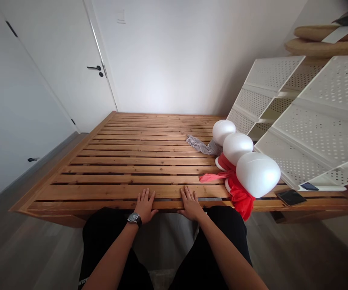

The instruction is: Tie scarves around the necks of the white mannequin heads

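Note:
My left hand [145, 207] lies flat on the front edge of a slatted wooden platform [149, 192], fingers stretched out, with a wristwatch [134, 218] on the wrist. Beside it, my right hand [191, 204] also rests flat on the same edge, holding nothing. To the right of that hand stand three white head forms [258, 174] in a row running away from me. A bright red scarf [240, 199] is around the neck of the nearest one. Red cloth [226, 162] wraps the middle form, and a grey scarf [202, 146] trails left from the farthest.
White perforated storage racks [319, 125] stand along the right side, with tan cushion-like items [328, 40] on top. A dark phone [291, 197] lies near the platform's front right edge. At the far left is a white door [55, 52] with a black handle [94, 68].

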